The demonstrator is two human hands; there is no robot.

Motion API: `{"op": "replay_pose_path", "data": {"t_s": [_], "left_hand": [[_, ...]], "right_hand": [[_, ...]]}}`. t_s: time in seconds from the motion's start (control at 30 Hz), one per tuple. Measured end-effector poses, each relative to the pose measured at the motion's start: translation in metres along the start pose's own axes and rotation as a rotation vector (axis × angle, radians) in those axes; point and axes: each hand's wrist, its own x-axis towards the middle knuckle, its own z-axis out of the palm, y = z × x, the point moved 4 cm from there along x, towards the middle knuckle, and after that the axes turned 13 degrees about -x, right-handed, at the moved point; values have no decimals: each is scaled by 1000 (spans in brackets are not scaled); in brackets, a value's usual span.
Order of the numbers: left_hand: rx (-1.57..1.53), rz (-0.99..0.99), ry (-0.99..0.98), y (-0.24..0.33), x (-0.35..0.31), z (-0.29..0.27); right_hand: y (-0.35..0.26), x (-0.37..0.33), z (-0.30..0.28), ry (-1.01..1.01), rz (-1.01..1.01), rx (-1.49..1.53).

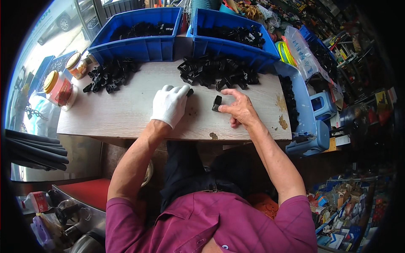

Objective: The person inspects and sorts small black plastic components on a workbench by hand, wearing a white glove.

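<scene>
My left hand [169,104], in a white knit glove, is closed over the table, its knuckles upward. A small black plastic part [190,92] sticks out at its fingertips; the glove hides the rest of it. My right hand [239,109] is bare, with the index finger stretched out and the thumb apart from it. Right at the thumb tip is another black plastic part [217,103], which looks hollow and blocky. Beyond my hands lie a large heap of like black parts [217,71] and, farther left, a smaller heap [110,76].
Two blue bins [158,51] [236,51] with black parts stand along the back of the pale wooden table [126,114]. Two lidded jars [59,88] [76,66] are at the left. A lighter blue bin [308,122] and a blue stool [324,105] adjoin the right edge.
</scene>
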Motion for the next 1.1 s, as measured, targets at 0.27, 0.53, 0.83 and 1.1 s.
{"op": "replay_pose_path", "data": {"t_s": [0.27,0.53,0.83,1.1], "left_hand": [[-468,-28,167,39,-4,28],[-501,-85,154,46,2,39],[-416,-75,84,51,3,39],[-312,75,-21,57,14,38]], "right_hand": [[-5,2,6,29,85,-160],[0,-1,10,20,47,4],[-18,12,14,-94,0,-136],[-7,17,17,-75,-8,-122]]}}
